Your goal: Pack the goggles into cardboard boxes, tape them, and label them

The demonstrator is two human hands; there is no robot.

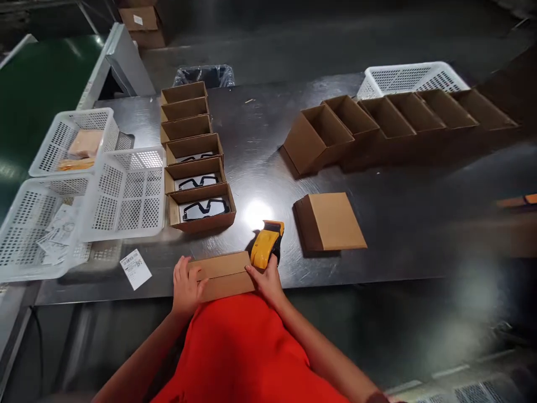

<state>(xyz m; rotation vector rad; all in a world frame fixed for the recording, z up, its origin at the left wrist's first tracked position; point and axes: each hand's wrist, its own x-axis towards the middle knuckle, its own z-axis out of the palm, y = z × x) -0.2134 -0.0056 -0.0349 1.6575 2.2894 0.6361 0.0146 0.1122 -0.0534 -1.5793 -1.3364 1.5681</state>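
Note:
A closed brown cardboard box [226, 274] lies lengthwise at the table's front edge, against the red clothing. My left hand [187, 286] grips its left end, with fingers over the far side and thumb on the near side. At the box's right end is my right hand [268, 280], its fingers closed around the lower part of a yellow tape dispenser [264, 245]. The right thumb reaches to the box's corner; part of the grip is hidden. Left of the box, a white printed label [135, 269] rests on the metal table.
Open boxes [201, 209], the nearer ones holding black-framed glasses, stand in a row at left. White baskets [126, 193] sit beside them. Flattened cardboard [338, 222] lies right of the dispenser. More open boxes [323, 131] and another white basket [415, 77] are behind it. A green conveyor [46, 84] runs far left.

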